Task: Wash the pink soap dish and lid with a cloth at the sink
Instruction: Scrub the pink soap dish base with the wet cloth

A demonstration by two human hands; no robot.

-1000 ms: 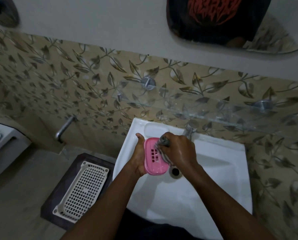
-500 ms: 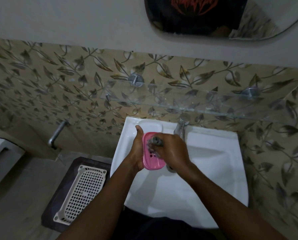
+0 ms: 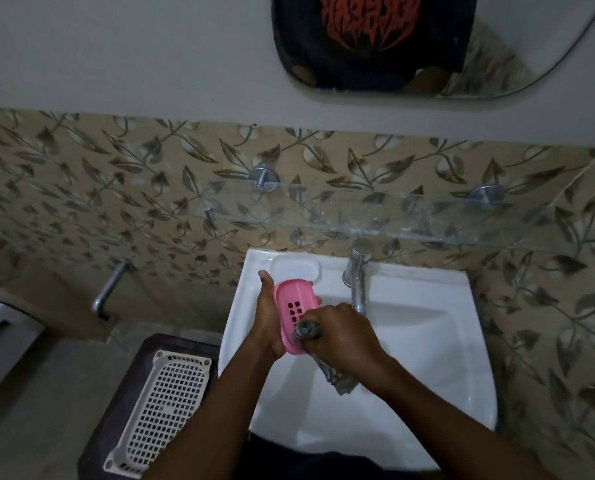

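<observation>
Since the earlier frames the right hand (image 3: pixel 341 336) has slid from the upper part of the pink soap dish (image 3: pixel 293 313) down to its near end, exposing the slotted drain holes it had covered. That hand is curled tight around a bunched grey cloth (image 3: pixel 309 330), the wad pressed against the lower right edge of the dish; a loose tail of cloth hangs below the wrist over the basin. The left hand (image 3: pixel 266 320) cups the dish from the left side and underneath, thumb extended up along its outer edge, fingertips (image 3: pixel 318 300) just showing past the right rim. The dish is held tilted, open face toward the camera, above the left part of the white sink (image 3: pixel 424 327), near the chrome tap (image 3: pixel 356 278). A white moulded soap recess (image 3: pixel 296 268) sits in the sink's back left corner, directly behind the dish. No separate lid can be made out. A clear glass shelf (image 3: pixel 393 216) runs along the leaf-patterned tiled wall above the tap. On the floor at left, a white perforated plastic basket (image 3: pixel 162 410) lies on a dark mat (image 3: pixel 143 355).
</observation>
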